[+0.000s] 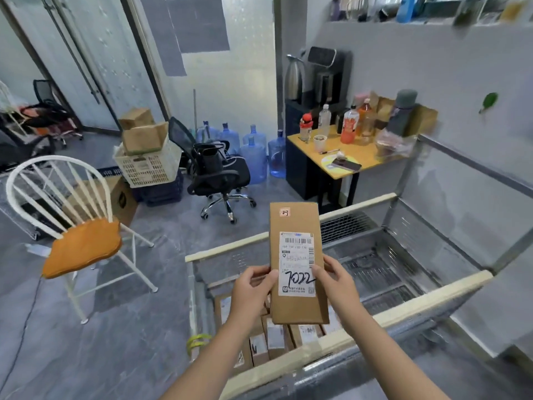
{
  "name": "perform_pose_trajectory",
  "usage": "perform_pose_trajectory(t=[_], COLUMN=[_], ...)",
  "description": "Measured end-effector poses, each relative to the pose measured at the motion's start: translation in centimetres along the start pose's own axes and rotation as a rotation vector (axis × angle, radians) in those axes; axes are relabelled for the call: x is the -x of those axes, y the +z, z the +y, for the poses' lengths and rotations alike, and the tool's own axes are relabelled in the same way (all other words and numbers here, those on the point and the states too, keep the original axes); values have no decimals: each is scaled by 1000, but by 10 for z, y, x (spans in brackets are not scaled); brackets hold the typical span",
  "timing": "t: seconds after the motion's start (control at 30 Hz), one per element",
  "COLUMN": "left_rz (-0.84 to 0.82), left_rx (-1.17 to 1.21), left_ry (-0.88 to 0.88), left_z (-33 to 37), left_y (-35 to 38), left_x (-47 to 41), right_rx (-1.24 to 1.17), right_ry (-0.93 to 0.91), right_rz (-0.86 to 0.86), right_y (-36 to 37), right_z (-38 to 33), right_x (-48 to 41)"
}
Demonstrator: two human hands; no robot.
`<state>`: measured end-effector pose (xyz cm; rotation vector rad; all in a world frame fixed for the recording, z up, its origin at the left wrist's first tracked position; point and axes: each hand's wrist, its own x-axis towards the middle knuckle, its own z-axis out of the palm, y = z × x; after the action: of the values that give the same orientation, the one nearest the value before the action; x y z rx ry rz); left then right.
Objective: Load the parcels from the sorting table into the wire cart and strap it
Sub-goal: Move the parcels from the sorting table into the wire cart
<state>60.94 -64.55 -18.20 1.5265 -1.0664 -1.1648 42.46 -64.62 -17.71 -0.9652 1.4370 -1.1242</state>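
Both my hands are on one parcel, a long flat brown carton held upright with its label facing me. "7022" is scrawled on the label in black marker, and there is a small tag near the top.

Left hand pinches the left edge low down, thumb on the front and fingers curled behind. Right hand grips the right edge the same way, thumb on the label's edge and fingers wrapped behind. Both are clamped on the carton, with no gaps visible.

The parcel hangs in the air above the near left part of the wire cart, touching nothing but my hands. Below it, several smaller boxes sit packed side by side on the cart floor, labels up. The far right part of the cart shows bare mesh. The top rails are wrapped in cream padding. A yellow band hangs at the near left corner; I cannot tell what it is.

A white chair with an orange cushion stands to the left. Further back are an office chair and water jugs. A yellow table with bottles stands behind the cart.
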Motion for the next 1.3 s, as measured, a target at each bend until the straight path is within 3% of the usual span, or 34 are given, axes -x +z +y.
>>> perform_pose_trajectory(t=[0.37, 0.6, 0.93, 1.3], left_rz=[-188, -237, -229, -87], left_rx=[-43, -19, 5, -14], left_ry=[-45, -120, -304, -602], left_z=[13, 8, -32, -116], left_y=[127, 191, 240, 316], left_x=[-78, -148, -208, -261], right_rx=[51, 156, 264, 426], right_ry=[60, 135, 273, 551], right_rz=[213, 249, 144, -9], right_y=[-94, -132, -153, -189], right_z=[7, 3, 32, 123], right_x=[-77, -157, -243, -361])
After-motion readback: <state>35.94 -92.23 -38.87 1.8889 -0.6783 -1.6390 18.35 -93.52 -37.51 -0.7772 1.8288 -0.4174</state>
